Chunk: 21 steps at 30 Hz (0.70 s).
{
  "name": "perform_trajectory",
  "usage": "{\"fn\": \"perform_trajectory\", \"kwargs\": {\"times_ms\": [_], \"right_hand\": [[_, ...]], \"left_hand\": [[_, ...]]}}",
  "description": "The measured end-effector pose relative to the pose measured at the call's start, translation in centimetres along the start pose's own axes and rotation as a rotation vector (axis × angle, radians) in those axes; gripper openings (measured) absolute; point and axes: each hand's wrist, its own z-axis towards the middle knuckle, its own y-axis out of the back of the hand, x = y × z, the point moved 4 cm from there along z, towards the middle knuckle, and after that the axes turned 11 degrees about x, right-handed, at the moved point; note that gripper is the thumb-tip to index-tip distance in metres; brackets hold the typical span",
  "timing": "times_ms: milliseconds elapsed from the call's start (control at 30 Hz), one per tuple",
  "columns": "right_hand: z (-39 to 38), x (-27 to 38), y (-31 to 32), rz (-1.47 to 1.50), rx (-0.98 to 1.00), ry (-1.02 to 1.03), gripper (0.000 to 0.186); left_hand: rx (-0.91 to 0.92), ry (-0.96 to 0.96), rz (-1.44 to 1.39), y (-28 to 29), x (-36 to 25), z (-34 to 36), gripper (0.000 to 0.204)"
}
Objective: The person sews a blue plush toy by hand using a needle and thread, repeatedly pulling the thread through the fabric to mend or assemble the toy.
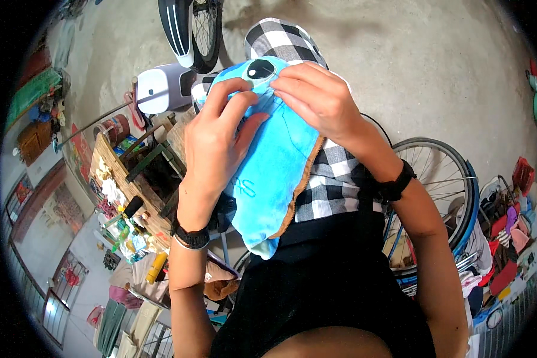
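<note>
A bright blue plush cover (265,161) lies across my lap, with a zipper (298,191) along its brown edge and a black-and-white cartoon eye (259,70) at its far end. My left hand (221,122) is on the cover's left side, fingers bent and gripping the fabric just below the eye. Beside the eye's right edge, my right hand (316,95) is closed in a pinch. What its fingertips hold is too small to make out. A thin dark thread (286,122) trails over the blue fabric below those fingertips.
Left of me stands a wooden table (146,209) crowded with small items. Beyond it is a white rounded box (158,89), near a wheel with a black fender (176,30). On the right are a bicycle wheel (468,209) and a heap of colourful things (513,232).
</note>
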Motion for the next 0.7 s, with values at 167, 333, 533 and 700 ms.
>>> {"fn": "perform_trajectory", "kwargs": {"times_ms": [167,333,533,700], "right_hand": [[0.0,0.0,0.0,0.003,0.010,-0.008,0.024],[0.1,0.0,0.0,-0.002,0.010,-0.006,0.023],[-0.1,-0.2,-0.1,-0.008,0.012,-0.008,0.023],[0.0,-0.2,0.0,0.017,0.009,-0.013,0.022]], "left_hand": [[-0.055,-0.037,0.042,0.1,0.1,0.2,0.021],[-0.075,-0.073,0.027,0.1,0.0,0.3,0.016],[-0.140,-0.001,-0.068,0.2,-0.2,0.5,0.015],[-0.130,0.019,0.027,0.0,0.5,0.9,0.013]]}}
